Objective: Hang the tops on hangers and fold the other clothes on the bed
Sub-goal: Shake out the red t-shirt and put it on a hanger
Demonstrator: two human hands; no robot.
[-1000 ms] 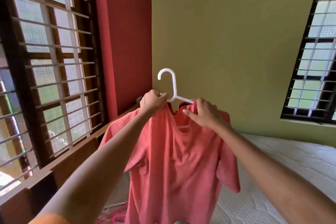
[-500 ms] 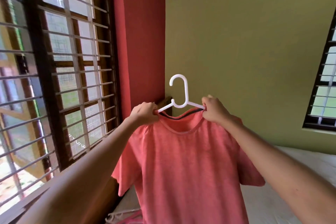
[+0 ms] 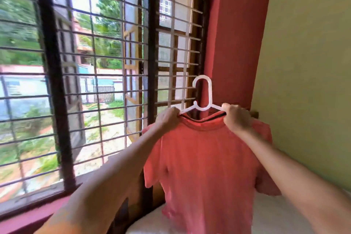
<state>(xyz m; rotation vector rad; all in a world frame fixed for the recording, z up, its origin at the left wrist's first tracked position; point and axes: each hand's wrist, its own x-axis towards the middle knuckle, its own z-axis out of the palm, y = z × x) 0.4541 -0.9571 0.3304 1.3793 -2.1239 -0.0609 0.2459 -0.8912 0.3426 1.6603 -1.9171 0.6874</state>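
Observation:
A coral-pink T-shirt [image 3: 205, 167] hangs on a white plastic hanger [image 3: 204, 97], held up in front of me. My left hand [image 3: 168, 118] grips the shirt's left shoulder over the hanger arm. At the right shoulder, my right hand [image 3: 236, 117] pinches the shirt and hanger the same way. The hook stands upright above the dark-trimmed collar, close to the window bars. The hanger's arms are hidden inside the shirt.
A large window with a metal grille [image 3: 114, 81] fills the left, a red wall strip [image 3: 233, 40] stands behind the hanger, and a green wall [image 3: 307, 62] is on the right. The white mattress [image 3: 275, 214] lies below the shirt.
My view has swung left toward the window. The shirt on its hanger moved with both hands from the green wall to in front of the red strip and the grille.

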